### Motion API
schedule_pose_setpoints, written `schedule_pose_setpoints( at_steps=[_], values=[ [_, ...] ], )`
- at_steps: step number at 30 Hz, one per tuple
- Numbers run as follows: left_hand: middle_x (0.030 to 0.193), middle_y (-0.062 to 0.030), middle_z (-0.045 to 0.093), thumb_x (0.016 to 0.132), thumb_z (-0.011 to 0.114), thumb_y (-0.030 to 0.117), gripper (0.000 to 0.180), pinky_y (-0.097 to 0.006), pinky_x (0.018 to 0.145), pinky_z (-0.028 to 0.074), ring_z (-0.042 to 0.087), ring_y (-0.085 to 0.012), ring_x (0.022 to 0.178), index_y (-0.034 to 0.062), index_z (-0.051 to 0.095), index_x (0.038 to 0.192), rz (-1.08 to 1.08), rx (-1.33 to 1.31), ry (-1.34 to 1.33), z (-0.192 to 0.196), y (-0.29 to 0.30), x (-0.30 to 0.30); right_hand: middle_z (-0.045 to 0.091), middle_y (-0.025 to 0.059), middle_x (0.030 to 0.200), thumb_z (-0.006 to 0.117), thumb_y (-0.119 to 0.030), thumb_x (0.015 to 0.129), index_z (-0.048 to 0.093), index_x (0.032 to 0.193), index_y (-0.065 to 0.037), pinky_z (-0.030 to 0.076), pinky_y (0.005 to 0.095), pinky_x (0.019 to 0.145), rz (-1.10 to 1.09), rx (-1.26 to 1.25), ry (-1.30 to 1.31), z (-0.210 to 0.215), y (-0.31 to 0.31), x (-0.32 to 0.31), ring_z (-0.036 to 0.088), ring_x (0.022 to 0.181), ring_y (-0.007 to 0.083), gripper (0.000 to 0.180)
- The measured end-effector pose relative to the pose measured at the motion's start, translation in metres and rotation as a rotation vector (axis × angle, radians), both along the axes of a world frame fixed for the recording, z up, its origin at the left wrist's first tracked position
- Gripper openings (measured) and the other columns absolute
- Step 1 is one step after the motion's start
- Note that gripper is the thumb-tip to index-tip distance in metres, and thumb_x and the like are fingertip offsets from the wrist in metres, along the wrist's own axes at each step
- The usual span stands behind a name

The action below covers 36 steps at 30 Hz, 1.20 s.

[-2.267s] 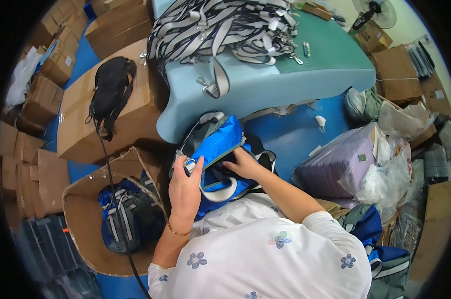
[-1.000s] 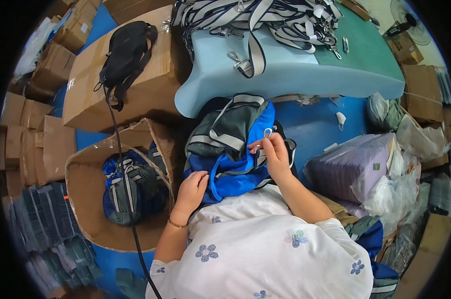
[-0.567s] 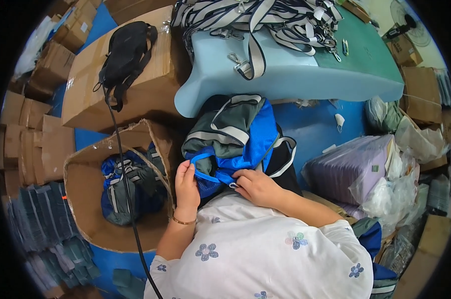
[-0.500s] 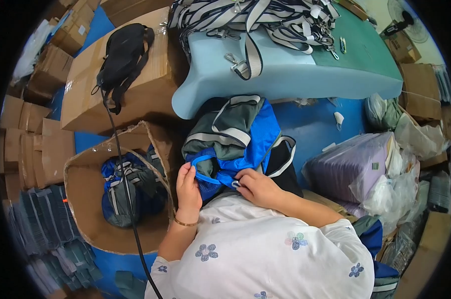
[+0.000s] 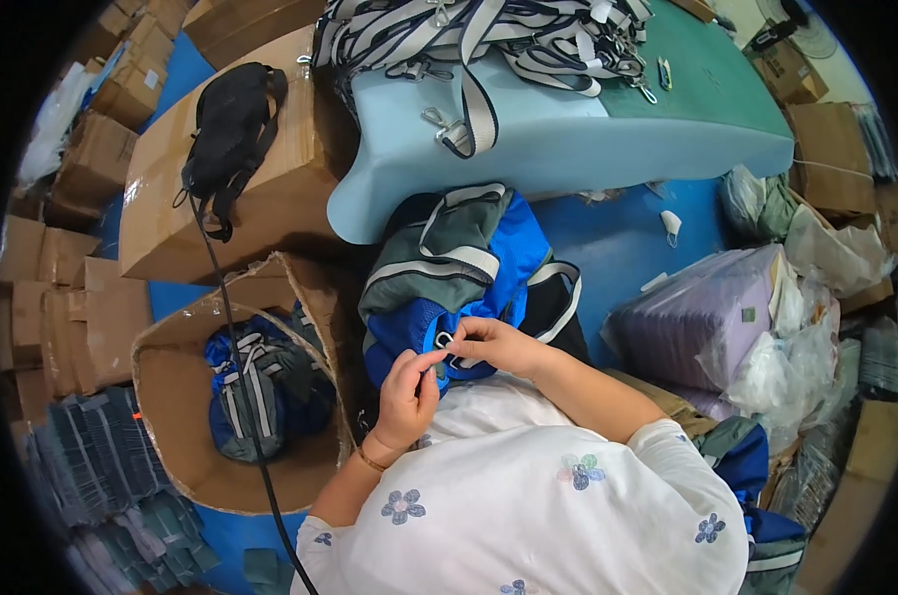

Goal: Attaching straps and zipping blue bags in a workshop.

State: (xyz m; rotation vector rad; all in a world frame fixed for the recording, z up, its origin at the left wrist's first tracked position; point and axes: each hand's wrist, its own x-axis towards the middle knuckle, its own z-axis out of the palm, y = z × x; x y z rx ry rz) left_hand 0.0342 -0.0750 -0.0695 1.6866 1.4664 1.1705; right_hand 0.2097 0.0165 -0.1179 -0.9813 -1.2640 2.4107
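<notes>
A blue and grey bag (image 5: 439,248) with pale webbing straps lies on my lap. My right hand (image 5: 499,345) comes in from the right, thumb and forefinger pinched on a small silvery clip (image 5: 444,340) at the bag's near edge. Close against those fingertips, the fingers of my left hand (image 5: 407,397) are curled and pinched. What they hold, if anything, is hidden. Blue fabric of the bag sits just beyond both hands.
An open cardboard box (image 5: 176,436) at left holds similar bags (image 5: 261,382). A black cable (image 5: 246,367) runs across it from a black pouch (image 5: 236,124). Ahead, webbing straps (image 5: 479,119) with metal hooks cover a table (image 5: 568,144). Plastic-wrapped purple goods (image 5: 697,307) stand right.
My left hand has let go of the bag's bright blue loop and moved right and down to meet my right hand. The right hand has shifted slightly left and up with the clip.
</notes>
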Motion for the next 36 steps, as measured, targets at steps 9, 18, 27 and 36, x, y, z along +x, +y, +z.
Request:
schedule_pose_setpoints(
  at_steps=[9,18,27,36],
  values=[
    [0.102,-0.0128,0.051,0.069,0.062,-0.001,0.031,-0.041,0.085,0.04,0.048,-0.032,0.098,0.0052,0.066,0.099,0.253,0.054,0.726,0.018,0.005,-0.007,0.064,0.008,0.106,0.059,-0.014,0.091,0.053,0.083,-0.008,0.043,0.024,0.086,-0.067,-0.066,0.365,-0.003,-0.007,0.008,0.057,0.104,0.0126,0.012],
    [0.096,-0.011,0.051,0.073,0.07,0.014,0.026,-0.039,0.083,0.038,0.045,-0.0308,0.097,0.0027,0.058,0.093,0.098,-0.087,0.382,0.032,0.003,-0.004,0.064,0.0059,0.102,0.057,-0.018,0.093,0.054,0.086,-0.008,0.045,0.0238,0.078,-0.143,0.025,0.292,0.007,-0.012,0.007,0.058,0.097,0.0111,0.012],
    [0.091,-0.0076,0.056,0.069,0.072,0.007,0.022,-0.039,0.085,0.036,0.048,-0.0295,0.095,0.0063,0.057,0.086,0.108,0.054,0.399,0.016,0.0,0.006,0.063,0.0082,0.074,0.068,-0.021,0.079,0.059,0.089,-0.007,0.047,0.0361,0.057,-0.122,1.297,-0.37,0.049,-0.017,0.006,0.061,0.067,0.026,0.019],
    [0.091,-0.0059,0.056,0.066,0.071,0.004,0.023,-0.038,0.084,0.036,0.048,-0.0286,0.095,0.0065,0.059,0.085,0.027,0.038,0.297,0.011,0.0,0.009,0.057,0.0088,0.079,0.068,-0.013,0.075,0.061,0.096,-0.004,0.047,0.0365,0.064,-0.024,1.436,-0.384,0.058,-0.02,0.01,0.058,0.073,0.0265,0.024]
  ],
)
